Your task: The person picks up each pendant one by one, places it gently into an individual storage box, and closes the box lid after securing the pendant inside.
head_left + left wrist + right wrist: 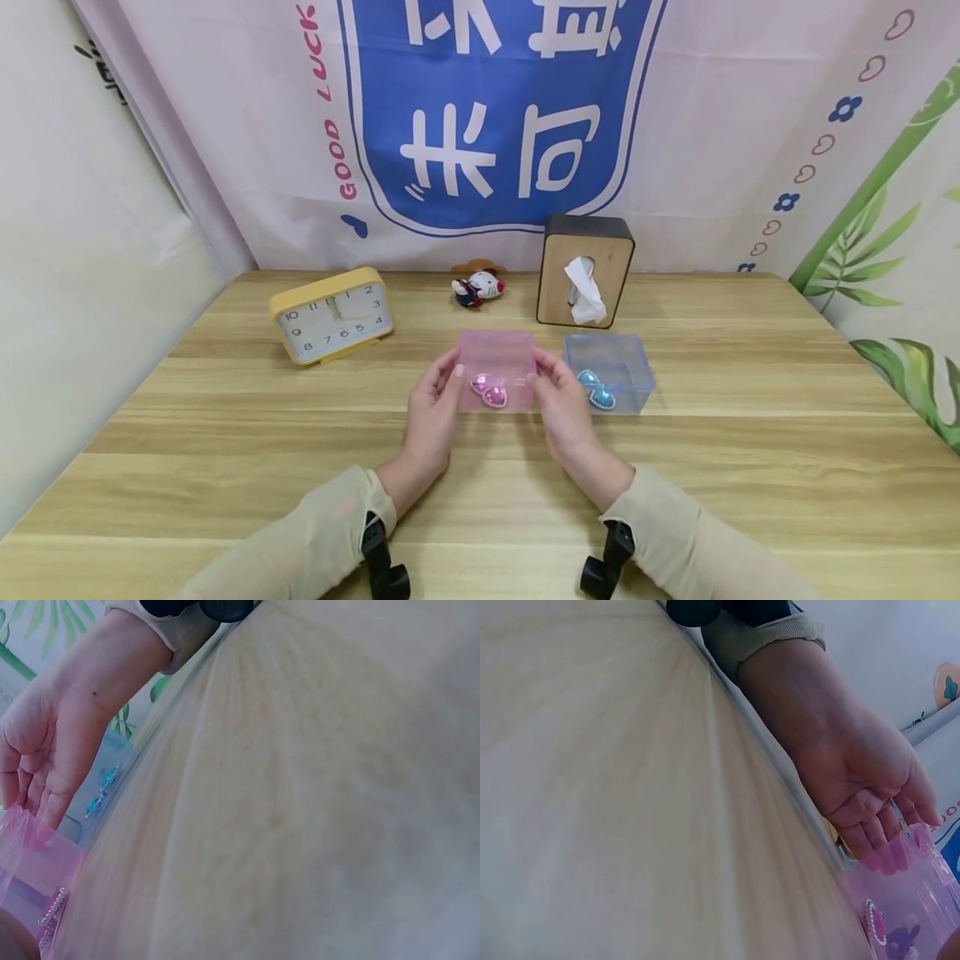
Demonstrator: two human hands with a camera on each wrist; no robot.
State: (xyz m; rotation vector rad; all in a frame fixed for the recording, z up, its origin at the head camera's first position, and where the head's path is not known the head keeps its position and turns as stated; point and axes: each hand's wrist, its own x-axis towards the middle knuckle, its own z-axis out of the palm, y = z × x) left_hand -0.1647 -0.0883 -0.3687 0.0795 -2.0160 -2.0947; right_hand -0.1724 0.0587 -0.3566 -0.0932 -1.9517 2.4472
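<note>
A translucent pink plastic box (497, 350) stands on the table in the middle of the head view. Two pink heart-shaped gems with beaded edges (493, 396) lie inside it. My left hand (429, 417) holds the box's left side, its thumb at the upper edge. On the opposite side my right hand (567, 417) grips it likewise, fingers along the wall. Just right of that hand is a translucent blue box (626, 354) holding two blue gems with beaded edges (602, 397). The left wrist view shows the right hand (64, 727) at the pink box (34, 862).
A yellow clock (333, 317) stands at the left. Along the back are a small white-faced plush toy (478, 288) and an upright wooden tissue box (558, 283) with a tissue sticking out. Behind the wooden table (300, 475) hangs a printed cloth (255, 150).
</note>
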